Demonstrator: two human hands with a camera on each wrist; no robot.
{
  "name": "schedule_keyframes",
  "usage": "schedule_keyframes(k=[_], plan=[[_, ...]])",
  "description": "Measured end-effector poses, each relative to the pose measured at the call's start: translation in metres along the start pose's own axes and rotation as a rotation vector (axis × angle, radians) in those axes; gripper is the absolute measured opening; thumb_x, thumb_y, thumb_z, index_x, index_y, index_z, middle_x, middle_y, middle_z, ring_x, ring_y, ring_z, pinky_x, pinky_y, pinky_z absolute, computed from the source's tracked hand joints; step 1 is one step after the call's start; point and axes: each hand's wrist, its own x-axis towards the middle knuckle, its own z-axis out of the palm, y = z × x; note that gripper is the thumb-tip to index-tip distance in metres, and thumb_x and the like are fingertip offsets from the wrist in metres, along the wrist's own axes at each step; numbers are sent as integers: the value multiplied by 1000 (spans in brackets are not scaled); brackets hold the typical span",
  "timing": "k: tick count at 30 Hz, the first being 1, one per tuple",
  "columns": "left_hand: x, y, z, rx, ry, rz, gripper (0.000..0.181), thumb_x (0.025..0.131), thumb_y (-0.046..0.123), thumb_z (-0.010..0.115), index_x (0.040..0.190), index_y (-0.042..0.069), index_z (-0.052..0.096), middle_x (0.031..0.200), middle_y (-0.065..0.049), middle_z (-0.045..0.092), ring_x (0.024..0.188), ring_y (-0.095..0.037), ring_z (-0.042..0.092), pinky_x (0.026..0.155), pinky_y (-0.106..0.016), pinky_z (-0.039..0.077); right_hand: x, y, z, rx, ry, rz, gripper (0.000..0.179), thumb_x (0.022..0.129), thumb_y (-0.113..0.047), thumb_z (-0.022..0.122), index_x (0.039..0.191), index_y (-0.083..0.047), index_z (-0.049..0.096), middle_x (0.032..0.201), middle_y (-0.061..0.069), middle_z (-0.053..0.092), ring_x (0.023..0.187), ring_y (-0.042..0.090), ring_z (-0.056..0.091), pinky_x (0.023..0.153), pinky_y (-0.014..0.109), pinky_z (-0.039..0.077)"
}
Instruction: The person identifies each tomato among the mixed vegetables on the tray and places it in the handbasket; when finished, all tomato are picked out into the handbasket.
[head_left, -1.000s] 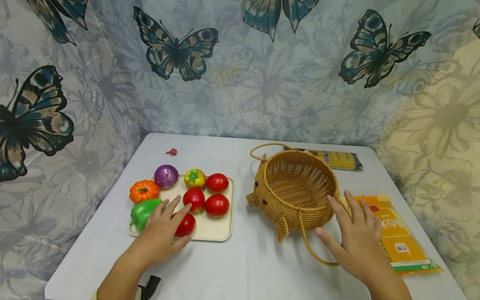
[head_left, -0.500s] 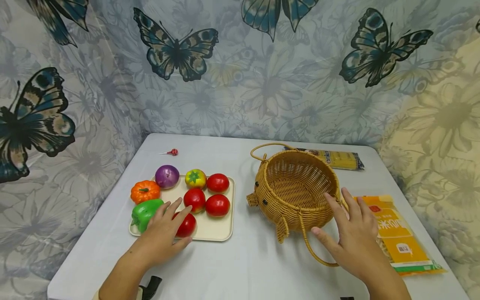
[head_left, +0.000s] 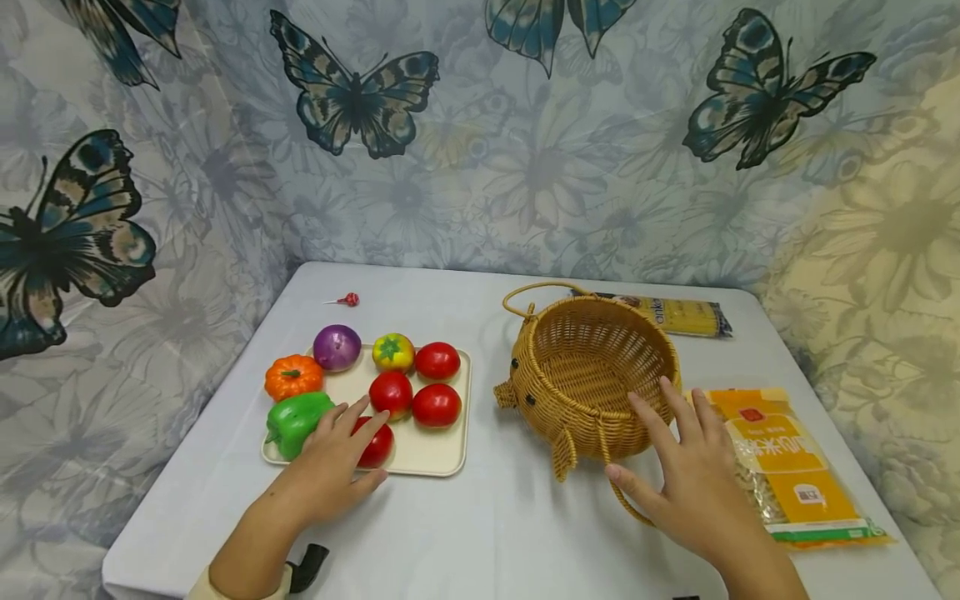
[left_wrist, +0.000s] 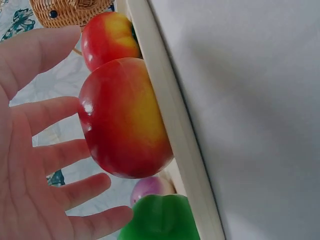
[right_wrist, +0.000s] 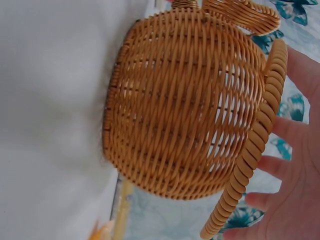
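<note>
Two hands are hovering apart in the head view, fingers spread and clamping nothing: the left hand [head_left: 326,471] is hanging beside the nearest red fruit [head_left: 378,444] on the cream tray [head_left: 431,458], and the right hand [head_left: 693,479] is hanging just beside the wicker basket [head_left: 551,408], overlapping its near handle [head_left: 628,507]. Three more red fruits [head_left: 437,406] and a yellow-green one [head_left: 393,352] are sharing the tray, with a green pepper [head_left: 294,423], an orange pumpkin [head_left: 293,377] and a purple vegetable [head_left: 337,347] lying along its left side. A lollipop [head_left: 350,299] is lying behind the tray, a yellow packet [head_left: 686,317] behind the basket, and an orange bag [head_left: 806,475] to the right on the white table [head_left: 487,533]. From the left wrist, straight fingers are pointing toward the red fruit beside the tray's rim; whether they are touching it I cannot tell. From the right wrist, thumb and fingers are extending behind the basket's handle, and contact there is likewise impossible to tell.
</note>
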Motion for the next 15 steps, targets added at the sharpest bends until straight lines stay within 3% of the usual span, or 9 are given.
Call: schedule_keyframes(k=[7,15], plan=[[3,0,4,-8,-25,11,69,92,31,75,154,21,48,162,-17,36,145,-48,32,107,-72,39,1,1,1,-6,-6,-18,86,90,-53,74,161,-25,34,170,15,14,153,54,6,105,87,11],[4,-1,5,12,11,39,62,92,18,76,150,19,53,157,-17,43,139,-42,40,105,-61,48,2,-2,3,-25,-4,-23,89,88,-55,75,161,-22,35,168,16,22,151,57,12,100,88,21]])
